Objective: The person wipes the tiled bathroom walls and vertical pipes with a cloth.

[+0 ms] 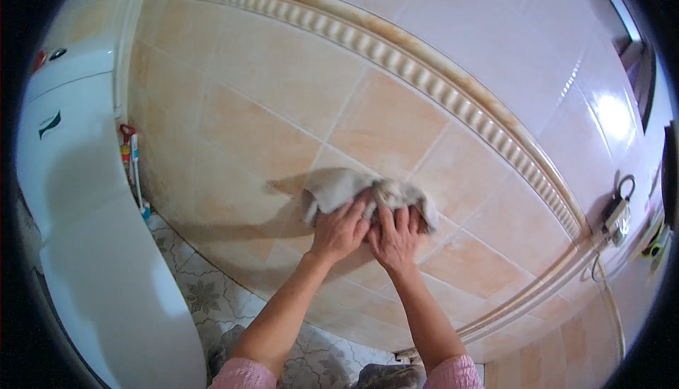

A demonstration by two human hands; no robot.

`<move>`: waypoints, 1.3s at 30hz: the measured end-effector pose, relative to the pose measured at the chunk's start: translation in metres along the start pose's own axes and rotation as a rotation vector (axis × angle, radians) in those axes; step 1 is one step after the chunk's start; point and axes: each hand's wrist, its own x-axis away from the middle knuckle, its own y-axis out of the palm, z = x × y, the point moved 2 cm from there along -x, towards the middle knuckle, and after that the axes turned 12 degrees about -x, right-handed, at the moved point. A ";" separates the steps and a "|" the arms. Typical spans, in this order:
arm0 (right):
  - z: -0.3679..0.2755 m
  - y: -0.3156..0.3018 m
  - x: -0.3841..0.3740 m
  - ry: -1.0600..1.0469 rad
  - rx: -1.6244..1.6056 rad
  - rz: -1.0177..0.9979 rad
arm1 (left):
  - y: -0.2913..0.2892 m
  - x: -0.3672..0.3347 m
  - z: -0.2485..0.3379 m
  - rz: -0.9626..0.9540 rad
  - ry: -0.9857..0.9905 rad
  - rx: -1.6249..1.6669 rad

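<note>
A grey-beige cloth, bunched and slightly blurred, lies against the tiled wall in front of me. Pressed on its left part is my left hand, fingers bent into the fabric. My right hand sits close beside it, its fingers gripping the lower right part of the cloth. The cloth partly hides the fingertips of both hands. Both forearms reach up from the lower edge in pink sleeves.
A white toilet stands at the left, with a long-handled brush behind it. Raised trim crosses the wall. A pipe runs low at the right, below a hanging device with a cord. Patterned tiles cover the floor.
</note>
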 end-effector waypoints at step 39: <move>0.121 -0.052 0.193 0.412 0.140 0.223 | 0.147 0.053 0.136 -0.158 0.593 -0.110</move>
